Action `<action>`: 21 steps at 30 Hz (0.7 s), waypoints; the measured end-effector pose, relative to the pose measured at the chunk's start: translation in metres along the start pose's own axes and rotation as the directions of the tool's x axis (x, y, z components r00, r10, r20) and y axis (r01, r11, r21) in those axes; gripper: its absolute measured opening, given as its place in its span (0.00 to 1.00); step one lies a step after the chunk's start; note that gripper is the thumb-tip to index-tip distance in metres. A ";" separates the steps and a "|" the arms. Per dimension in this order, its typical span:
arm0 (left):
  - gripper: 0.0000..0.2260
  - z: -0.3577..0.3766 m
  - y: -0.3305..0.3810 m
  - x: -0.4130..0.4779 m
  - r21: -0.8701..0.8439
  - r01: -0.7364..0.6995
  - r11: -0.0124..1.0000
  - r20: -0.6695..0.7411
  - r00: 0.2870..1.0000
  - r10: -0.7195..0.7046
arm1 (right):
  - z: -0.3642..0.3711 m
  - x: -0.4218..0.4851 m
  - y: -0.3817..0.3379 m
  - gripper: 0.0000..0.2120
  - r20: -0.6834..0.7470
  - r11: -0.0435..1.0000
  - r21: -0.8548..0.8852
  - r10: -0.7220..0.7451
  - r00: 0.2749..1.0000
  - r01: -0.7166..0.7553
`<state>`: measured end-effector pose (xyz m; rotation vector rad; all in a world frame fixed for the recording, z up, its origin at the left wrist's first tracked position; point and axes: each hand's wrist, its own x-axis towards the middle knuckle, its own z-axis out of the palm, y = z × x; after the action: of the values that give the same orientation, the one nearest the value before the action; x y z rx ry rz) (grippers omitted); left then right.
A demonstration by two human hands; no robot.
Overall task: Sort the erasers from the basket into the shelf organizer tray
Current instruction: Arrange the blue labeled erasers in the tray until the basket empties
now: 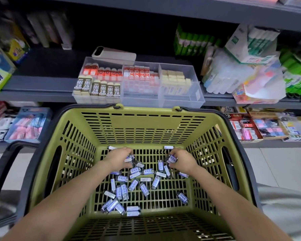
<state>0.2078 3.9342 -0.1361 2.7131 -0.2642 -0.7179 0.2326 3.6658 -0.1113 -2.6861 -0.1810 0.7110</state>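
Reaching into the green basket (146, 126), both hands are down among the blue-and-white erasers (129, 186) scattered over its slotted floor. The left hand (119, 159) curls its fingers around a few of them at the far left of the pile. The right hand (181, 161) grips a small bunch at the far right. Beyond the basket, the clear organizer tray (181, 100) sits on the grey shelf (42, 84), its compartments holding 2B erasers (97, 89), red-sleeved erasers (139, 73) and cream erasers (174, 79).
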 end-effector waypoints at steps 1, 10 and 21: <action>0.22 -0.001 0.000 0.001 -0.017 -0.007 1.000 0.019 1.000 0.008 | -0.001 0.000 0.000 0.17 -0.004 0.999 0.032 0.006 1.000 -0.006; 0.11 -0.027 0.021 -0.021 -0.835 0.222 0.504 0.143 0.971 -0.191 | -0.024 -0.020 -0.044 0.15 -0.025 0.867 0.498 -0.014 1.000 0.025; 0.14 -0.050 0.085 -0.052 -0.808 0.272 -0.522 0.242 0.962 0.126 | -0.033 -0.057 -0.114 0.19 -0.291 0.901 0.250 -0.280 0.915 0.356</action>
<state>0.1804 3.8816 -0.0415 0.6065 0.4789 -0.6704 0.1959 3.7492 -0.0165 -2.3465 -0.4065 0.2690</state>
